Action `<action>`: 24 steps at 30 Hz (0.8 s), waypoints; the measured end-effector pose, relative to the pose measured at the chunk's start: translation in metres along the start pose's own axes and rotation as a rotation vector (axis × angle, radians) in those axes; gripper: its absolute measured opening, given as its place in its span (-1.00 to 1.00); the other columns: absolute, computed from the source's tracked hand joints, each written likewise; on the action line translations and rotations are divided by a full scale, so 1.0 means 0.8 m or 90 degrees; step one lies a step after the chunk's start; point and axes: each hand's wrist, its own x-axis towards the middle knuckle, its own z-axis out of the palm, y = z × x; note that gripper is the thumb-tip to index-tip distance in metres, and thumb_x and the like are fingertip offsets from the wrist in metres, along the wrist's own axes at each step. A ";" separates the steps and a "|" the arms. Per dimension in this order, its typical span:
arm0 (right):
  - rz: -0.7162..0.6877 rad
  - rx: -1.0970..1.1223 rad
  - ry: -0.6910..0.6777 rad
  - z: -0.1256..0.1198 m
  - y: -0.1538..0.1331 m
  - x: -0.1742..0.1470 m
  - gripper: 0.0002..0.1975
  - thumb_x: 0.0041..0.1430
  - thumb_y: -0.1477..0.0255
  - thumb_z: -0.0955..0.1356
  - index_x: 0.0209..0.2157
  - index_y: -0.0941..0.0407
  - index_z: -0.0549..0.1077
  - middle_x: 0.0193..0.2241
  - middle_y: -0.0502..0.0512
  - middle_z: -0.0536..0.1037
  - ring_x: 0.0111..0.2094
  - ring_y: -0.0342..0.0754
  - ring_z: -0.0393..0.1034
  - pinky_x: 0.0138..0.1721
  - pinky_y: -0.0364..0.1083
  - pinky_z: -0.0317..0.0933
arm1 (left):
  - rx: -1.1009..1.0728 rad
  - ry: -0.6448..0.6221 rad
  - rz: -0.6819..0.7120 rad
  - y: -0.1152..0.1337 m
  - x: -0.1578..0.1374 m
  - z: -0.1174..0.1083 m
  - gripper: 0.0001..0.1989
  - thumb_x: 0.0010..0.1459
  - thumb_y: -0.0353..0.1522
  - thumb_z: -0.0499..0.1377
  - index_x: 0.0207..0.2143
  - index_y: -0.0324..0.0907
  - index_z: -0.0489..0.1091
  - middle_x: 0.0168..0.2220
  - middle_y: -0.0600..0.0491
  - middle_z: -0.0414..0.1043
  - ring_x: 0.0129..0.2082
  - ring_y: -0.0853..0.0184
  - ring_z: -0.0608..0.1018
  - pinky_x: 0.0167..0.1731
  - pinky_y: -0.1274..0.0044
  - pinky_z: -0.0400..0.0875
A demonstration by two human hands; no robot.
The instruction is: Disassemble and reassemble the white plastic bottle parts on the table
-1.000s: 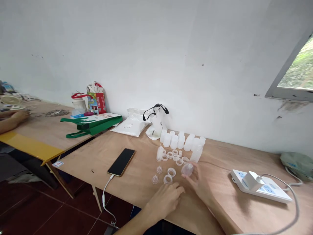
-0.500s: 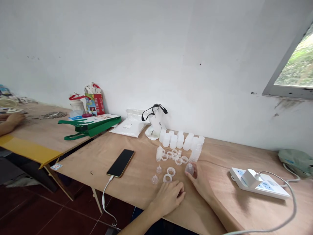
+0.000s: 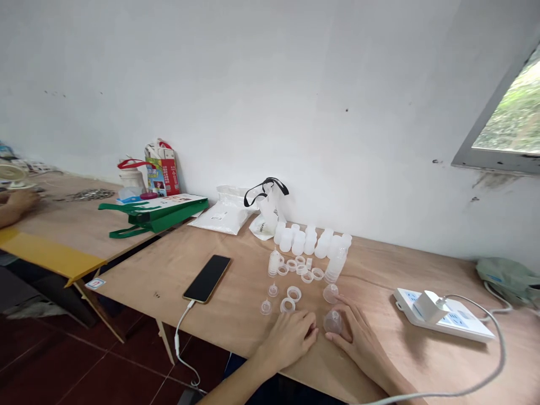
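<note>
My right hand is at the table's front, its thumb and bent fingers around a clear plastic dome cap. Just beyond it sits a second clear dome cap, near my fingertips. My left hand rests on the table with its fingers curled in; nothing shows in it. Close to its knuckles lie two white plastic rings. To their left are two small clear nozzle tips. Farther back are more loose rings, and a stack of clear parts stands beside them.
Several white plastic bottles stand in a row at the back, with a stack of clear cups. A phone charges at left; a power strip lies at right. Another person's hand is at the far-left table.
My right hand has moved toward me and now holds a dome cap close to the table edge. One dome cap stands farther back on the table. My left hand stays in place.
</note>
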 end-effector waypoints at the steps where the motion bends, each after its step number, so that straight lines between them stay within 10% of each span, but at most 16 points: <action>1: -0.008 0.004 -0.001 -0.002 0.001 0.000 -0.62 0.18 0.13 0.43 -0.03 -0.01 0.45 0.23 0.17 0.38 0.26 0.20 0.26 0.24 0.20 0.22 | 0.000 0.001 -0.001 0.000 0.000 0.000 -0.93 0.39 -0.37 0.15 -0.23 -0.13 0.36 -0.20 0.12 0.53 -0.22 0.27 0.56 -0.29 0.50 0.22; 8: 0.047 -0.066 0.222 -0.041 0.034 0.081 -0.64 0.43 0.19 0.18 0.14 0.02 0.32 0.06 0.22 0.49 -0.03 0.11 0.44 -0.04 0.13 0.38 | 0.013 -0.001 -0.006 0.004 -0.001 -0.002 -0.94 0.38 -0.36 0.17 -0.22 -0.13 0.36 -0.20 0.12 0.53 -0.21 0.27 0.56 -0.27 0.49 0.23; 15: 0.043 -0.102 0.215 -0.081 0.075 0.197 -0.68 0.40 0.30 0.34 0.13 0.05 0.42 0.12 0.16 0.46 -0.02 0.04 0.46 -0.01 0.10 0.41 | 0.022 -0.011 -0.014 0.004 -0.002 -0.002 -0.93 0.41 -0.34 0.14 -0.19 -0.11 0.36 -0.16 0.12 0.53 -0.17 0.27 0.56 -0.25 0.50 0.24; 24: 0.097 -0.078 0.336 -0.069 0.075 0.229 -0.64 0.37 0.27 0.39 0.12 0.10 0.43 0.10 0.16 0.48 -0.01 0.05 0.48 -0.01 0.12 0.43 | 0.029 -0.028 -0.018 -0.001 0.000 0.004 -0.92 0.41 -0.31 0.13 -0.18 -0.10 0.36 -0.15 0.12 0.54 -0.17 0.26 0.56 -0.25 0.50 0.24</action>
